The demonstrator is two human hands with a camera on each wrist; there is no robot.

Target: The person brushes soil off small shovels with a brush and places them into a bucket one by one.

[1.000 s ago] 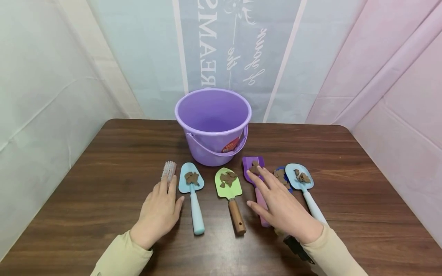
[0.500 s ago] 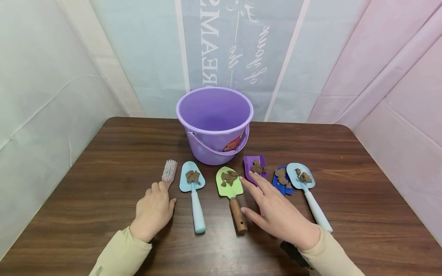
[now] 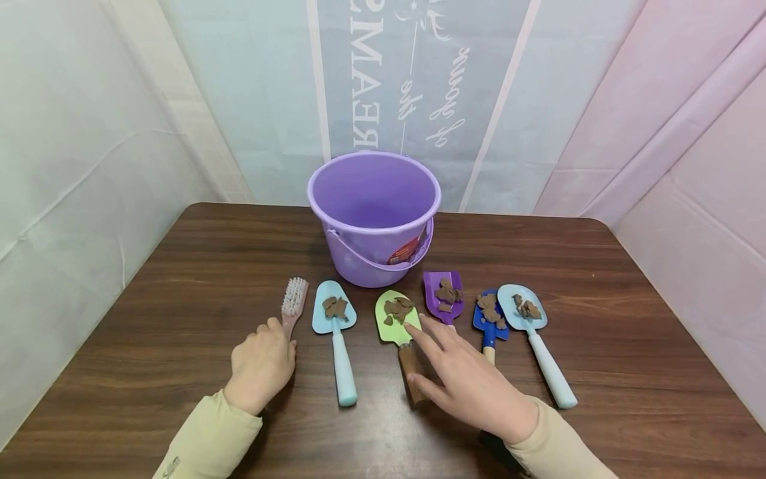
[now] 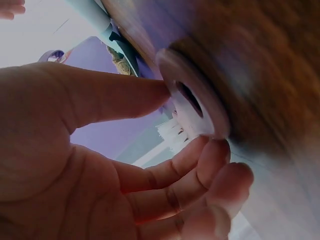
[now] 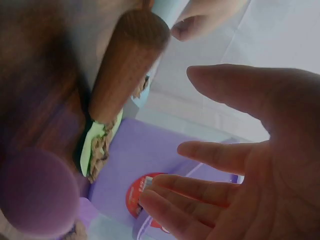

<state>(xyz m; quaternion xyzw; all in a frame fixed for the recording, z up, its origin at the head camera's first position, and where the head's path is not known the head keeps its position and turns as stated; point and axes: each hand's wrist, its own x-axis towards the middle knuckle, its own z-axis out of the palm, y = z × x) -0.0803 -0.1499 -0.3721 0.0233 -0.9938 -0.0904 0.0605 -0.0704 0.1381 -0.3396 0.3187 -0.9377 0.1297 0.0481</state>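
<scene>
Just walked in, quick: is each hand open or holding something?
Left hand: holding the pink scrubbing brush.
Right hand: open, holding nothing, near the green trowel.

Table (image 3: 209,266): dark brown wood grain, far corners rounded, glossy reflection on its near part. Behind the table, pale blue hanging sheet (image 3: 257,100) with grey-blue panel, flipped white lettering (image 3: 366,80), white stripe (image 3: 500,106) on the panel's right edge, another on its left. Left of the table, whitish sheet (image 3: 72,133), slanting crease. Right of the table, pinkish-white sheet (image 3: 706,219), thick diagonal fold (image 3: 676,126). Light soft, pink tint above the table's far-right corner.
</scene>
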